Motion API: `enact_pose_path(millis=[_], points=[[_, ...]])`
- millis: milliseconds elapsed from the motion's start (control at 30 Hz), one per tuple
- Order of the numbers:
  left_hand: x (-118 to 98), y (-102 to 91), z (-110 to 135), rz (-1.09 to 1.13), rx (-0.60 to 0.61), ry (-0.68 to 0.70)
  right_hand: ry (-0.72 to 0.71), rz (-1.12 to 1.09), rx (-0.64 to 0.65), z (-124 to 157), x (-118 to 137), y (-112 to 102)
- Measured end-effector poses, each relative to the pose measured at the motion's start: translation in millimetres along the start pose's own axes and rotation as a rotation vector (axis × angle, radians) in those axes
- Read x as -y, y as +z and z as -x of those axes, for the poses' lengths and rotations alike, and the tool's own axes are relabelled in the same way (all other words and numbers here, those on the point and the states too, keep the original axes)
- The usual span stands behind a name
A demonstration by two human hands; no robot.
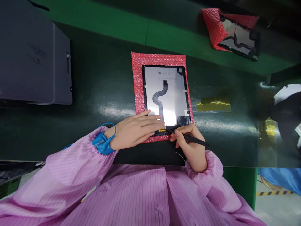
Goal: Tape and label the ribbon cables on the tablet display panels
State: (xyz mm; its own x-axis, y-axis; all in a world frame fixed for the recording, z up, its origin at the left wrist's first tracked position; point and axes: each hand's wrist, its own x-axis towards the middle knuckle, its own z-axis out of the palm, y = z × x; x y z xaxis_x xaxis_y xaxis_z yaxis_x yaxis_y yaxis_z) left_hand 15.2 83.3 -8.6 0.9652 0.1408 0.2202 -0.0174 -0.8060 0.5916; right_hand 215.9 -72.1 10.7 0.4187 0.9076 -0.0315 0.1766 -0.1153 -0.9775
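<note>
A tablet screen assembly (174, 100) lies back side up on a pink bubble-wrap bag (138, 78). Down its silver back runs a curved dark flex cable (157, 98), ending near a small strip of yellow tape (162, 130) at the lower edge. My left hand (138, 127) rests flat over the lower left of the assembly, fingers stretched out across the cable's lower end. Pinched in my right hand (189, 142) is a thin black tweezers-like tool (196, 140), its tip close to the yellow tape. A blue wrist strap (102, 142) circles my left wrist.
A large grey box (35, 56) stands at the left on the dark green bench (98, 81). Amber tape strips (213, 104) lie right of the assembly. Another screen assembly (242, 37), partly in a pink bubble bag (213, 28), sits at the back right.
</note>
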Motion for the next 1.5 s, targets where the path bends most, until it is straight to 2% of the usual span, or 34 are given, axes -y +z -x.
enact_pose_path(millis=[100, 200, 333, 433, 533, 600, 633, 733, 767, 867, 933, 1000, 1100, 1167, 1200, 1333, 1400, 1500], points=[[0.6, -3.2, 0.7, -0.039, 0.032, 0.039, 0.012, 0.023, -0.015, 0.8, 1.0, 0.7], [0.4, -2.6, 1.6, -0.075, 0.03, 0.044, 0.037, 0.041, -0.085, 1.7, 0.9, -0.4], [-7.8, 9.9, -2.5, -0.17, -0.03, 0.015, 0.041, 0.027, -0.197, 3.5, -1.4, -7.1], [-22.9, 23.5, -8.8, -0.245, -0.089, -0.038, 0.023, 0.019, -0.196, 8.4, -1.6, -12.6], [-31.6, 28.1, -6.6, -0.105, -0.092, -0.077, 0.028, 0.044, -0.195, 14.7, -0.7, -16.5], [-29.8, 21.0, 8.6, 0.168, -0.159, -0.168, 0.063, 0.053, -0.206, 17.1, -0.6, -18.1], [-28.0, 14.6, 21.4, 0.347, -0.236, -0.236, 0.085, 0.052, -0.207, 17.8, -0.5, -18.5], [-23.2, -12.0, 75.8, 0.871, -0.521, -0.437, 0.121, 0.022, -0.204, 19.0, 0.6, -18.1], [-21.8, -22.1, 96.4, 0.943, -0.565, -0.474, 0.123, 0.013, -0.204, 19.1, 1.2, -17.6], [-18.1, -51.4, 151.1, 0.986, -0.645, -0.542, 0.123, 0.004, -0.197, 18.4, 3.4, -17.2], [-18.5, -67.0, 174.5, 0.979, -0.727, -0.608, 0.125, 0.014, -0.165, 17.1, 4.0, -19.2], [-22.0, -76.4, 183.8, 0.943, -0.842, -0.685, 0.134, 0.028, -0.13, 15.6, 2.7, -22.6], [-29.1, -76.8, 169.1, 0.887, -0.936, -0.731, 0.135, 0.001, -0.107, 13.3, -1.3, -25.6], [-32.5, -68.9, 142.3, 0.902, -0.87, -0.693, 0.095, -0.034, -0.068, 11.5, -1.5, -23.5], [-33.7, -63.0, 125.5, 0.924, -0.792, -0.66, 0.055, -0.041, -0.039, 9.9, 0.3, -20.8], [-38.2, -34.4, 54.6, 1.011, -0.265, -0.435, -0.112, -0.008, 0.126, -7.0, 22.1, -4.3], [-40.0, -22.2, 26.0, 1.019, -0.07, -0.336, -0.112, -0.007, 0.245, -21.1, 37.1, 1.8], [-40.8, -11.6, -2.4, 1.028, 0.05, -0.268, -0.025, -0.037, 0.395, -41.3, 54.1, 4.1]])
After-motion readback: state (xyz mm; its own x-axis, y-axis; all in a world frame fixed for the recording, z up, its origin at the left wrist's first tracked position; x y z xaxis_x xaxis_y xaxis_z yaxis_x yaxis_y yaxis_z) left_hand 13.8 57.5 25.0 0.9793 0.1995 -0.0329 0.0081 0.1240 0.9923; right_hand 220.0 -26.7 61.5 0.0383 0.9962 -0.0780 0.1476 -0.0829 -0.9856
